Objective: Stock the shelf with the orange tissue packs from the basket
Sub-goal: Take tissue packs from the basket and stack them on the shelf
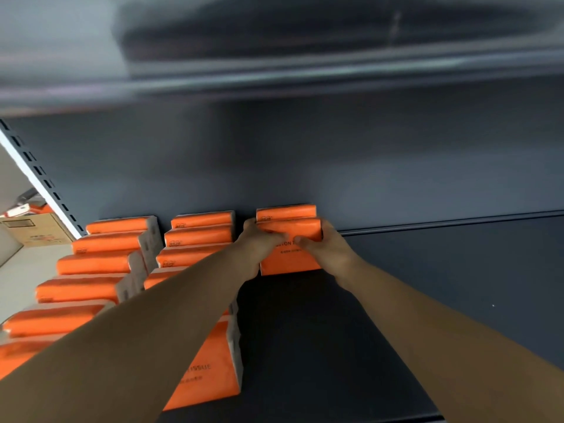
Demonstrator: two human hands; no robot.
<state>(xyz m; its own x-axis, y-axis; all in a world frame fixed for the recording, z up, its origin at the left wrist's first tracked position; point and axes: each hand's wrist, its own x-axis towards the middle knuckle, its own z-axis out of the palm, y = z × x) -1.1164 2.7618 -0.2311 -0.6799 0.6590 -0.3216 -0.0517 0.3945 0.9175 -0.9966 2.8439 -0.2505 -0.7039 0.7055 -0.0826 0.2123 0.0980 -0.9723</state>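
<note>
Both my hands hold one orange tissue pack (pixel 290 254) upright near the back of the dark shelf (pixel 396 285). My left hand (pixel 258 244) grips its left side and my right hand (pixel 328 247) grips its right side, thumbs on the front face. Right behind it another orange pack (pixel 285 211) stands against the back panel. Two rows of several orange packs fill the shelf to the left: a left row (pixel 94 261) and a middle row (pixel 198 236), partly hidden by my left forearm. The basket is out of view.
The shelf's dark back panel (pixel 305 166) rises behind the packs, and an upper shelf (pixel 274 71) hangs overhead. A slotted upright (pixel 39 178) bounds the left side. Beyond it, a cardboard box (pixel 33 227) sits on the floor. Bare shelf surface extends to the right.
</note>
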